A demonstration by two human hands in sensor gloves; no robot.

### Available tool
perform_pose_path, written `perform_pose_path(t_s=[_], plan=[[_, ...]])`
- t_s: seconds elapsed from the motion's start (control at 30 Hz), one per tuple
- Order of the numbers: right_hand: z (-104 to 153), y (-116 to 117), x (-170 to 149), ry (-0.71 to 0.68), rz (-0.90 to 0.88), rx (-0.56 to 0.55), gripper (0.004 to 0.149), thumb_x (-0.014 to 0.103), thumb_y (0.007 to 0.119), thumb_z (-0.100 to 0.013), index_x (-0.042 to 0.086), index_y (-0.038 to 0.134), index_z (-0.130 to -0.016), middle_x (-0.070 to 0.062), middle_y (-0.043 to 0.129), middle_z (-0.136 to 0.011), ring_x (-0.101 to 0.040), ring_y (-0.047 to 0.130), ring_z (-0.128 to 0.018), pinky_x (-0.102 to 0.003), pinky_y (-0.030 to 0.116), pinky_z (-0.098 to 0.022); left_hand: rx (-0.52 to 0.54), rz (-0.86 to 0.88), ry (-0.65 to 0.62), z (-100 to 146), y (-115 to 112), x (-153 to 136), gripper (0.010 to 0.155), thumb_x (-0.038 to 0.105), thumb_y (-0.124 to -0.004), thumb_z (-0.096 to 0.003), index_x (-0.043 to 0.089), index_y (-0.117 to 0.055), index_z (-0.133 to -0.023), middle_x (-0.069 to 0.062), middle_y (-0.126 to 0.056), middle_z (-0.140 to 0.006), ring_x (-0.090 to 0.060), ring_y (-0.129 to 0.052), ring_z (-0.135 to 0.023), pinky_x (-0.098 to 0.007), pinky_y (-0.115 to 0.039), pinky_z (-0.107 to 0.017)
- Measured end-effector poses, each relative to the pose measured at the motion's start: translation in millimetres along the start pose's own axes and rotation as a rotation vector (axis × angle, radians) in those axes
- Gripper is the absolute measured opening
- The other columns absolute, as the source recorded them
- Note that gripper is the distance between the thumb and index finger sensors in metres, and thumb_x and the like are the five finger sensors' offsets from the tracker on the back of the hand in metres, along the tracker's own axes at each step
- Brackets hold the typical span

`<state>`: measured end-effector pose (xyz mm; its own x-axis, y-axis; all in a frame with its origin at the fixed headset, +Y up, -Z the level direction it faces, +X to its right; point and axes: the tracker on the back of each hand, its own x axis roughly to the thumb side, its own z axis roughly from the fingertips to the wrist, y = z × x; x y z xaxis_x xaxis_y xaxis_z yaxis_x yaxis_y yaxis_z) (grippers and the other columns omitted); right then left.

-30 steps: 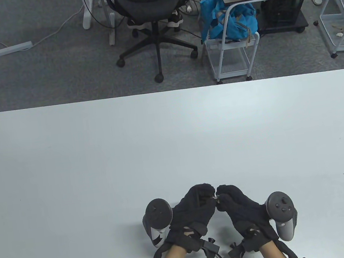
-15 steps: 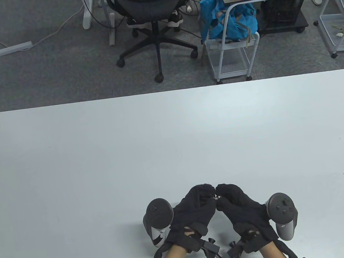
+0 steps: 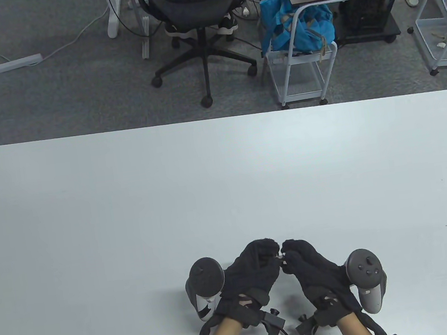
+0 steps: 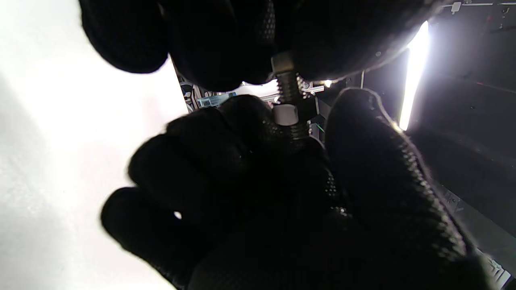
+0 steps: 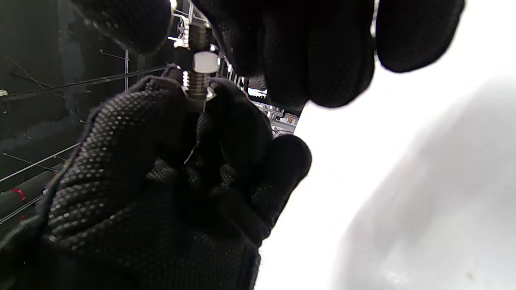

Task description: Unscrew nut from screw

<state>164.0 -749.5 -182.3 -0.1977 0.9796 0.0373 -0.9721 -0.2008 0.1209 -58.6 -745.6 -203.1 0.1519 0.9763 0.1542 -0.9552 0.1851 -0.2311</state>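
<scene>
Table view shows the left hand [image 3: 254, 272] and the right hand [image 3: 313, 269] fingertip to fingertip above the near part of the table [image 3: 130, 208], with a glint of metal in the gap between them — the screw [image 3: 279, 256]. Going from left to right, the left hand's fingers curl toward the middle and close on one end of the screw; the right hand's fingers close in from the other side.

In the left wrist view the left hand's fingers [image 4: 225, 44] grip the top end of the screw [image 4: 288, 86], and the nut [image 4: 287, 114] sits on the thread just beyond them, against the tips of the right hand's fingers [image 4: 250, 121]. In the right wrist view the nut [image 5: 205, 62] lies between the two sets of fingers, with bare thread on both sides of it. Whether the right fingertips pinch the nut itself or the thread beside it cannot be told.

The step in hand looks like the unscrewing itself, mid-thread and not yet done. The next move seems to call for a firm pinch on the nut's flats and more turns against a steady screw — the nut is small and could slip free when it leaves the thread.
</scene>
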Motion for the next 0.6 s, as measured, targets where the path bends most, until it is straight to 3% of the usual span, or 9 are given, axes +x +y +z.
perform_pose_path(t_s=[0.1,0.33,0.47,0.6], plan=[[0,1,2,-0.018,0.01,-0.014,0.056,0.047,0.069,-0.056,0.004,0.075,-0.092,-0.012,0.092,-0.068,-0.035,0.094,-0.052,-0.061,0.078,-0.049,-0.001,-0.004,-0.002,0,0,0,0.047,0.036,-0.086,-0.0476,0.025,-0.077,-0.092,-0.014,-0.086,-0.086,-0.029,-0.093,-0.062,-0.059,-0.077,-0.056],[0,0,10,-0.097,0.006,-0.018,0.052,0.036,0.078,-0.054,0.011,0.068,-0.099,-0.012,0.087,-0.079,-0.034,0.091,-0.063,-0.06,0.076,-0.056,0.0,0.009,0.002,0,1,-1,0.047,0.036,-0.086,-0.0476,0.025,-0.077,-0.092,-0.014,-0.087,-0.086,-0.029,-0.093,-0.061,-0.059,-0.078,-0.056],[-1,-1,12,-0.106,-0.03,0.022,0.052,0.03,0.08,-0.054,0.022,0.066,-0.103,-0.015,0.073,-0.097,-0.04,0.079,-0.081,-0.064,0.068,-0.062,0.017,0.036,0.011,-1,2,-2,0.047,0.036,-0.086,-0.0474,0.025,-0.077,-0.092,-0.014,-0.086,-0.086,-0.029,-0.093,-0.061,-0.059,-0.078,-0.056],[-1,-1,7,-0.081,-0.045,0.013,0.06,0.042,0.074,-0.056,0.015,0.059,-0.108,-0.021,0.065,-0.102,-0.045,0.073,-0.085,-0.067,0.063,-0.062,0.018,0.039,0.015,0,3,-3,0.047,0.036,-0.086,-0.0476,0.025,-0.077,-0.092,-0.014,-0.086,-0.086,-0.029,-0.093,-0.062,-0.059,-0.077,-0.056]])
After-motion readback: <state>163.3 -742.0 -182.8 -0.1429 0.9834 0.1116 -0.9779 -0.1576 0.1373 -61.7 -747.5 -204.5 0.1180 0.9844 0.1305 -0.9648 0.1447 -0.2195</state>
